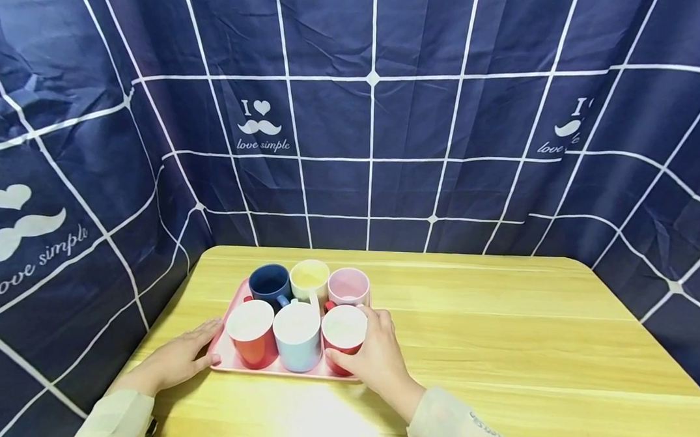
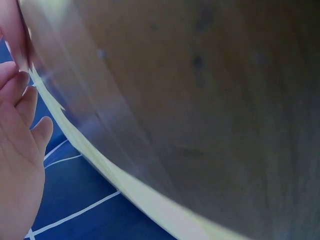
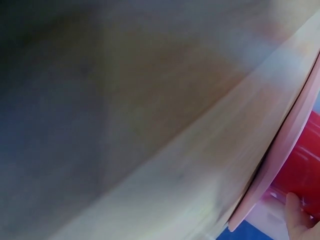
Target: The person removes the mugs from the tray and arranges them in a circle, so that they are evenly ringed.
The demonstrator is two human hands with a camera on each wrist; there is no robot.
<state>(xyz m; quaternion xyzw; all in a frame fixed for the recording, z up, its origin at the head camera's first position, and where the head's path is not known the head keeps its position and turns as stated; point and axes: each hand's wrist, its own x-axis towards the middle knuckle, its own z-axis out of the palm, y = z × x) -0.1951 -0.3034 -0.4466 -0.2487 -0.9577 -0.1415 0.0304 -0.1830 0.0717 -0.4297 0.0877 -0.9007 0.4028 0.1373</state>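
Note:
A pink tray [image 1: 227, 349] carries several mugs in two rows on the table. My right hand [image 1: 382, 353] grips the red mug [image 1: 335, 356] at the tray's front right, with the thumb on its near side. In the right wrist view, a fingertip of that hand [image 3: 300, 222] touches the red mug [image 3: 300, 172]. Along the tray's left edge rests my left hand [image 1: 182, 358], its fingers extended. Beside the red mug stand a light blue mug [image 1: 298, 353] and an orange-red mug [image 1: 254, 350]. Behind them are a dark blue mug [image 1: 269, 281], a cream mug [image 1: 309, 279] and a pink mug [image 1: 349, 286].
The light wooden table [image 1: 497, 336] extends to the right of the tray. A dark blue curtain with white lines [image 1: 331, 120] encloses the back and both sides. Bright glare lies on the table's front part.

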